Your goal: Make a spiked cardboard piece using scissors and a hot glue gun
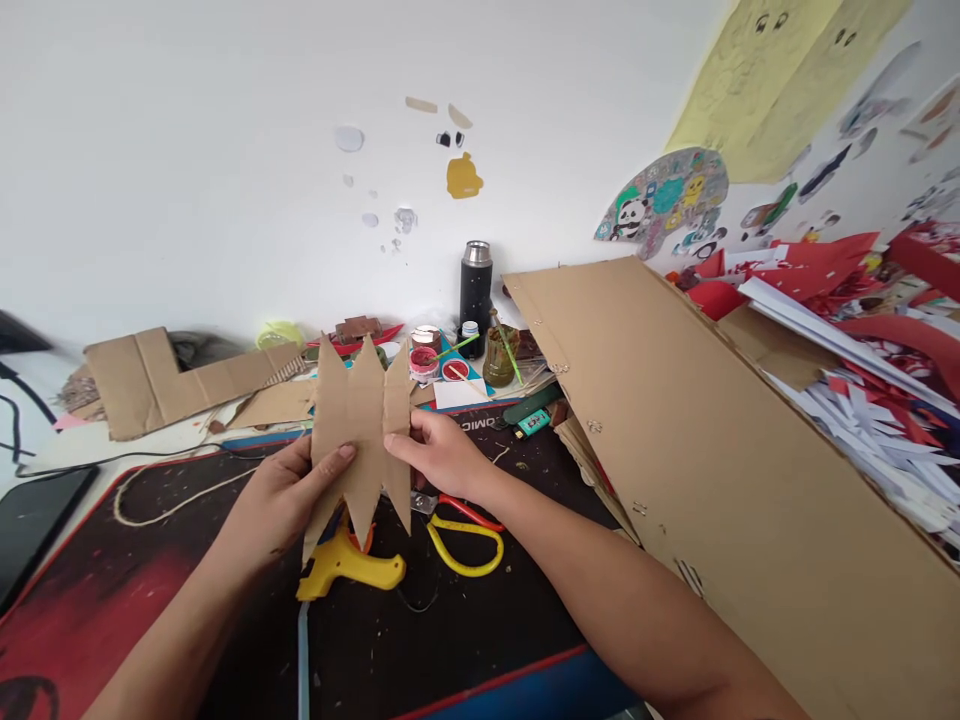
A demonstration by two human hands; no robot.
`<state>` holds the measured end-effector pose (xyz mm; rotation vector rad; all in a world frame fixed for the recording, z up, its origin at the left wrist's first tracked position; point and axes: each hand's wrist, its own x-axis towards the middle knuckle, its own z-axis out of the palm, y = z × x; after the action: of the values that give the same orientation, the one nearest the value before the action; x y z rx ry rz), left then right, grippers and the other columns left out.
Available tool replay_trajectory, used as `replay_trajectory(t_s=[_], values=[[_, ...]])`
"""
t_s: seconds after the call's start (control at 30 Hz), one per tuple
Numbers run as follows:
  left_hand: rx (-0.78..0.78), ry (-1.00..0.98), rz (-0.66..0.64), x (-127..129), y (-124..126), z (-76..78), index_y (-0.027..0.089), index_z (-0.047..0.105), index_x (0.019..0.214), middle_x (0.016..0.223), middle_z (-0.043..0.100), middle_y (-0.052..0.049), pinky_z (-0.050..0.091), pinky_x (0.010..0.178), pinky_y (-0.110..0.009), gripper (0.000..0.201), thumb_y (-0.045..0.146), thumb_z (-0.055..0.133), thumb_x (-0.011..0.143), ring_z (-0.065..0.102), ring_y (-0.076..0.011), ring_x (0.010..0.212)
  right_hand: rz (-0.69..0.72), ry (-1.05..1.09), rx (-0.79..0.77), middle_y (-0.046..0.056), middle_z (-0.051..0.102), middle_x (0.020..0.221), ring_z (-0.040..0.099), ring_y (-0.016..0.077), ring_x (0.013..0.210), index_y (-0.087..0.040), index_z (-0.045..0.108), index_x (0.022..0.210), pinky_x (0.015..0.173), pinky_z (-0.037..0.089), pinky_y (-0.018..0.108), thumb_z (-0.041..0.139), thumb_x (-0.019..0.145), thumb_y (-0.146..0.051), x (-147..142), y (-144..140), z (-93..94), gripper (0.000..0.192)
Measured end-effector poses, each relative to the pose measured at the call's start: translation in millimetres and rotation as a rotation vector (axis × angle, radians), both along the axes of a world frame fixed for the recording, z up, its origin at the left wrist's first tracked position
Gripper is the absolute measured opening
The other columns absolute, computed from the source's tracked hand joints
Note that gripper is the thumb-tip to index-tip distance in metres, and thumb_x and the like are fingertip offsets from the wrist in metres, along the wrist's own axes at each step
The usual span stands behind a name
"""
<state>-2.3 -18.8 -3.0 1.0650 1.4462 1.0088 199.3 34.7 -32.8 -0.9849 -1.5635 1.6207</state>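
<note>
- Both hands up over the surface (pixel 112 590), each in a narrow pinch grip on one spiky cardboard piece (pixel 361 415).
- Left hand (pixel 279 500) on its left edge, thumb across the front.
- Right hand (pixel 442 455) on its right edge.
- Cardboard piece upright, points up and down.
- Just beneath: yellow glue gun (pixel 349 572), yellow scissors (pixel 469 535).
- Big cardboard sheet (pixel 712 450) leaning at right.

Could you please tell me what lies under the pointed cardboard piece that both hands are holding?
Under the cardboard piece lie a yellow glue gun and yellow-handled scissors on the dark mat. The gun's nozzle and the scissor blades are covered.
</note>
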Motion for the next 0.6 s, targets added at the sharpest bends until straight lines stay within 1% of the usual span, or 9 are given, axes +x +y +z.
replay_trajectory(t_s=[0.17,0.27,0.37,0.43,0.5,0.6], values=[[-0.004,0.015,-0.007,-1.3,0.1,2.4,0.022,0.077,0.101,0.093,0.087,-0.012,0.071,0.067,-0.045,0.068,0.074,0.094,0.061,0.083,-0.0377,0.076,0.012,-0.013,-0.036,0.0,0.069,0.089,0.058,0.0115,0.057,-0.02,0.066,0.11,0.047,0.047,0.022,0.067,0.103,-0.029,-0.7,-0.6,0.4,0.011],[-0.006,0.013,-0.009,0.3,-1.5,4.1,0.023,0.077,0.101,0.092,0.087,-0.011,0.071,0.067,-0.043,0.065,0.073,0.094,0.062,0.083,-0.0359,0.075,-0.006,-0.032,0.011,0.001,0.071,0.091,0.058,0.0118,0.059,-0.019,0.067,0.107,0.049,0.046,0.022,0.067,0.102,-0.028,-1.5,-1.2,-0.4,0.01],[-0.003,0.029,-0.013,1.4,-2.0,4.0,0.024,0.077,0.1,0.093,0.087,-0.01,0.07,0.067,-0.043,0.064,0.074,0.093,0.063,0.083,-0.0359,0.077,-0.032,-0.06,0.06,0.002,0.074,0.095,0.061,0.0136,0.066,-0.019,0.068,0.104,0.055,0.047,0.022,0.067,0.101,-0.026,-2.2,-1.9,-0.9,0.008],[0.021,0.08,-0.013,1.0,-0.9,2.0,0.024,0.077,0.099,0.091,0.086,-0.01,0.069,0.067,-0.043,0.065,0.077,0.091,0.062,0.083,-0.0369,0.078,-0.044,-0.084,0.071,0.002,0.074,0.096,0.063,0.0154,0.071,-0.02,0.068,0.104,0.057,0.048,0.023,0.067,0.1,-0.027,-2.4,-1.8,-1.1,0.008],[0.068,0.173,-0.011,-0.2,0.9,-1.4,0.024,0.079,0.098,0.088,0.086,-0.01,0.068,0.065,-0.041,0.066,0.079,0.088,0.062,0.082,-0.0379,0.081,-0.057,-0.114,0.081,0.002,0.074,0.095,0.064,0.0165,0.073,-0.02,0.068,0.104,0.059,0.048,0.023,0.068,0.1,-0.027,-2.4,-0.9,-1.7,0.009],[0.153,0.339,-0.014,-1.8,2.4,-6.9,0.025,0.08,0.099,0.09,0.086,-0.01,0.065,0.061,-0.036,0.061,0.079,0.083,0.069,0.082,-0.0377,0.087,-0.072,-0.158,0.097,0.001,0.074,0.094,0.064,0.0171,0.075,-0.021,0.069,0.105,0.061,0.048,0.024,0.069,0.099,-0.027,-2.3,1.3,-3.7,0.009]])
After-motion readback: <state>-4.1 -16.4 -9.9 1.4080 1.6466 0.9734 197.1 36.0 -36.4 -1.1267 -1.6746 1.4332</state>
